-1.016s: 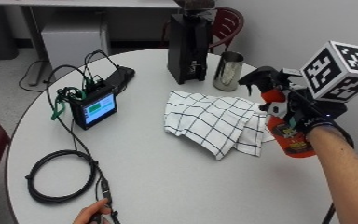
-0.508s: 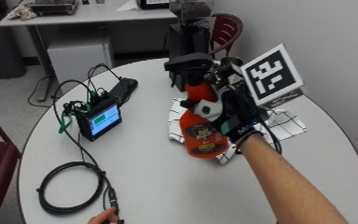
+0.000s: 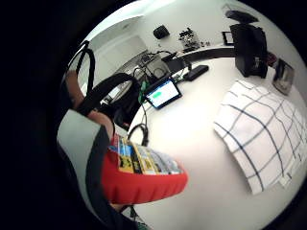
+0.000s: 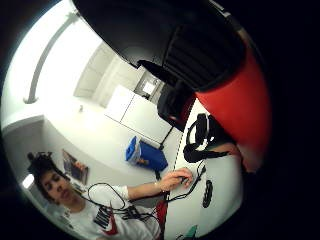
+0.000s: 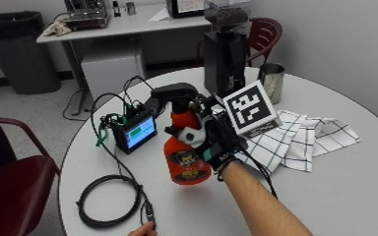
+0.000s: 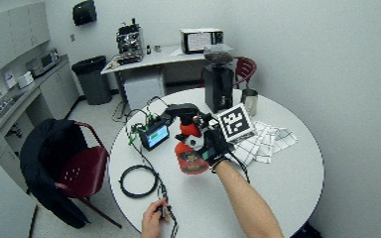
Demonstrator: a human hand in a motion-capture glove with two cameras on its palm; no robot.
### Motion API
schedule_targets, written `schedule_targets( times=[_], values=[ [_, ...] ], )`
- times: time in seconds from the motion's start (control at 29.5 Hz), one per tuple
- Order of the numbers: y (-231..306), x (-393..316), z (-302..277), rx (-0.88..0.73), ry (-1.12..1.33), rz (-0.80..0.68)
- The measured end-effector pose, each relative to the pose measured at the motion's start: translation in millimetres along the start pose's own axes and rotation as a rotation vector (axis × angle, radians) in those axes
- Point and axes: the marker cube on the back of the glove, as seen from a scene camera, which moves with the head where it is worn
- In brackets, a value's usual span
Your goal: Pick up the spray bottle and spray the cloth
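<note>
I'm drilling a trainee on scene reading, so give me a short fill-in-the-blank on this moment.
1. The gloved right hand grips the ____ spray bottle.
2. The checked cloth lies on the ____.
3. The small screen sits on the bottle's side ____ the cloth.

Missing words: red; table; away from

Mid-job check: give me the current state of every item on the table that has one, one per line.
spray bottle: lifted off the table, upright, gripped by the gloved right hand
cloth: lying crumpled on the table, untouched
small monitor: screen lit
black cable: coiled on the table
metal cup: standing upright
</note>
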Motion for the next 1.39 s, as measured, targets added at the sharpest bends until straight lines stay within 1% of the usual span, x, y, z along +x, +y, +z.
schedule_targets(
  times=[0.17,0.41,0.61,0.85,1.15,1.25,1.39],
  values=[
    [7,18,16,-0.013,-0.033,-0.002],
    [15,29,22,-0.001,-0.073,0.003],
    [10,31,9,0.040,-0.101,-0.039],
    [10,31,8,-0.008,-0.132,0.015],
    [22,40,1,-0.029,-0.179,0.032],
    [31,47,-7,-0.028,-0.180,0.038],
    [47,55,-28,-0.039,-0.125,0.048]
  ],
)
